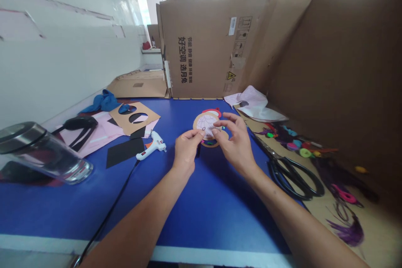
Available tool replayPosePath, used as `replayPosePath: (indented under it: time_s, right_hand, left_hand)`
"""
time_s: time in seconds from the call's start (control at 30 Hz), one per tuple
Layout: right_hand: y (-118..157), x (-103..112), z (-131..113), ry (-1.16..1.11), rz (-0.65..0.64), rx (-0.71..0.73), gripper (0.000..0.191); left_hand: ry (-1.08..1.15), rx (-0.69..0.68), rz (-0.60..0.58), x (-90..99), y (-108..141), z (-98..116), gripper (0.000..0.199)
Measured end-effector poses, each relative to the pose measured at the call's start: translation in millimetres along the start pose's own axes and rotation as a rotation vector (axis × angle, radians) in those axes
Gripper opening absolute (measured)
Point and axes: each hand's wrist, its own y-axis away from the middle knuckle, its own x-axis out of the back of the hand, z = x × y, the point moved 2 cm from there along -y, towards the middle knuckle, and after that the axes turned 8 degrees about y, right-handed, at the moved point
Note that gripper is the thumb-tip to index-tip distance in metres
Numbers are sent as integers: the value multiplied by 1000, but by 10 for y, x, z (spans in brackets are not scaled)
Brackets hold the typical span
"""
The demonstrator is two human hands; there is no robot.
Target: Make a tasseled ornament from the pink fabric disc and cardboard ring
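We get round craft disc point(205, 126) only in part: left hand point(186, 149) and right hand point(234, 144) cover its near side. Marks on disc too small for us to read. Glass tumbler point(40, 150) cut off by left edge. Small coloured bits point(292, 140) at right too blurred to name.

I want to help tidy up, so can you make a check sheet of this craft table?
Surface: blue table with a white front edge.
Job's things: round craft pinched by left hand and right hand.
Clutter: glue gun, black paper, card stencil, blue cloth, glass tumbler, scissors, colored bits.
Grippers: nothing seen.
Cables: black cord runs from the glue gun toward the table's front edge.
Surroundings: cardboard box behind, white wall left.
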Motion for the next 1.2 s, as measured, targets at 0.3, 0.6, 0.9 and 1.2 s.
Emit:
replayPosePath:
  time_s: [0.3, 0.6, 0.9, 1.2]
  right_hand:
    - [0, -11, 1, 103, -63, 57, 11]
    - [-8, 7, 2, 118, -72, 82, 12]
    - [-61, 89, 17, 107, -113, 104, 12]
    - [-126, 82, 138, -81, -296, -84, 24]
  left_hand:
    - [-21, -36, -85, -20, 13, -91, 11]
    - [-87, -10, -87, -31, 28, -75, 11]
    - [10, 21, 80, 163, -173, -46, 22]
    - [94, 50, 28, 137, -177, -60, 22]
